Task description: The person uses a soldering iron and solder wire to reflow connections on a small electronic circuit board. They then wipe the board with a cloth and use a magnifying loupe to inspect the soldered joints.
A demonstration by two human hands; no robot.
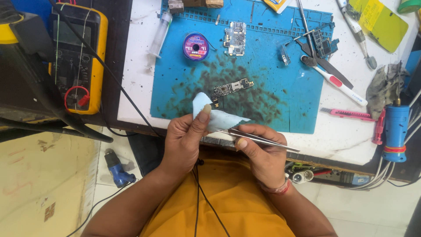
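Note:
My left hand (184, 140) pinches a small pale blue cloth (215, 115) at the near edge of a blue work mat (272, 83). My right hand (263, 153) grips metal tweezers (258, 139), whose tips point left into the cloth. Just beyond the cloth a narrow dark circuit board (232, 87) lies on the mat's sooty middle, touched by neither hand.
On the mat lie a purple wire spool (195, 46), another circuit board (235, 38) and a third board (324, 44). A toothbrush (335, 83), pink cutter (346, 114), syringe (160, 34), grey rag (386, 85) and blue tool (396, 127) sit around. A yellow multimeter (79, 57) stands left.

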